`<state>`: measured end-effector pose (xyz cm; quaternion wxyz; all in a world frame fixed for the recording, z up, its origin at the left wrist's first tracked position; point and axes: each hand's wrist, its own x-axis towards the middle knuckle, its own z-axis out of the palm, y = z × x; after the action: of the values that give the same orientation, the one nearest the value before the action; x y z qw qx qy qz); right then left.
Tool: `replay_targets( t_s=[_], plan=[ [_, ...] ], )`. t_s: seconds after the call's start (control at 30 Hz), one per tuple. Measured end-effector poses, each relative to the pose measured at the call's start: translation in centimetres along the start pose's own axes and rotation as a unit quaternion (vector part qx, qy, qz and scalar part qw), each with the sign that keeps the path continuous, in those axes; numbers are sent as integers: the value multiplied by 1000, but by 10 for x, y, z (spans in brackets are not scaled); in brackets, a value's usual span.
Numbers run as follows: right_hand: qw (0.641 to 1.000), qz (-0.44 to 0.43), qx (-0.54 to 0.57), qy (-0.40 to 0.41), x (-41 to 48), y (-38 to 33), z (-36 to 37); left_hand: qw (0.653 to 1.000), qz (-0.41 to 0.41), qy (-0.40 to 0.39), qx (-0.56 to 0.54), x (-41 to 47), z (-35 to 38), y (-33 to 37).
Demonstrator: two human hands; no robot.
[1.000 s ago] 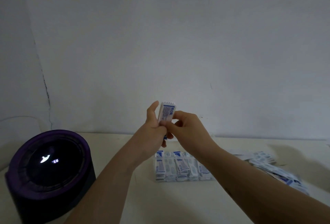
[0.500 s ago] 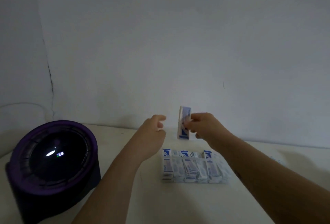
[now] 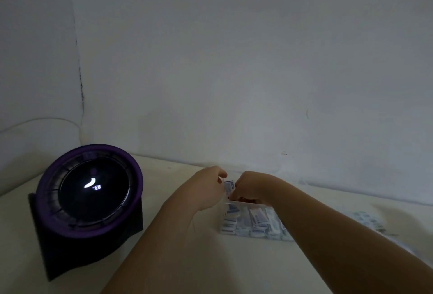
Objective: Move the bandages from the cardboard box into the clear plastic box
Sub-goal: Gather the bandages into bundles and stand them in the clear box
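Note:
The clear plastic box (image 3: 246, 231) stands on the cream table, right of centre, with several blue-and-white bandages upright inside it. A small stack of bandages (image 3: 229, 187) is held just above the box's far left corner. My right hand (image 3: 251, 187) pinches that stack from the right. My left hand (image 3: 206, 188) is at the stack's left side with curled fingers touching it. Whether the left fingers grip the stack is hard to tell. The cardboard box is not in view.
A round purple device (image 3: 90, 202) with a dark lit screen stands at the left on the table. Loose bandages (image 3: 367, 220) lie on the table at the right, beyond my right forearm. A white wall rises close behind the table.
My right hand has brought the bandage stack down from chest height to the box's far left corner. My left hand, which had let go, has come back to the stack. The camera has tilted.

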<state>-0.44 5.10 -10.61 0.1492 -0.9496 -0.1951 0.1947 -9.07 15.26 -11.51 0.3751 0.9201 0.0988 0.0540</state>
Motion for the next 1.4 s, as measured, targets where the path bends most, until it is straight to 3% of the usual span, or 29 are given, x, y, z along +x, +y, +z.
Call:
replay_targets(
  t_s=[0.27,0.97,1.1,1.27,1.4],
  plan=[
    [987,-34,-153,-20,-11,-5,-4,1000,-4,-3,-14,2,0,-1],
    [993,2,-99,-61,1,1,-9,1000,0,-1,-7,4,1,-4],
    [998,-64,-4,18,-18,7,-30,1000,11,11,11,3,-1,-2],
    [950,-225,57,209,-77,46,-51,987,66,122,76,-7,5,15],
    [928,-206,67,302,-119,119,-51,956,189,206,84,-25,22,47]
  ],
)
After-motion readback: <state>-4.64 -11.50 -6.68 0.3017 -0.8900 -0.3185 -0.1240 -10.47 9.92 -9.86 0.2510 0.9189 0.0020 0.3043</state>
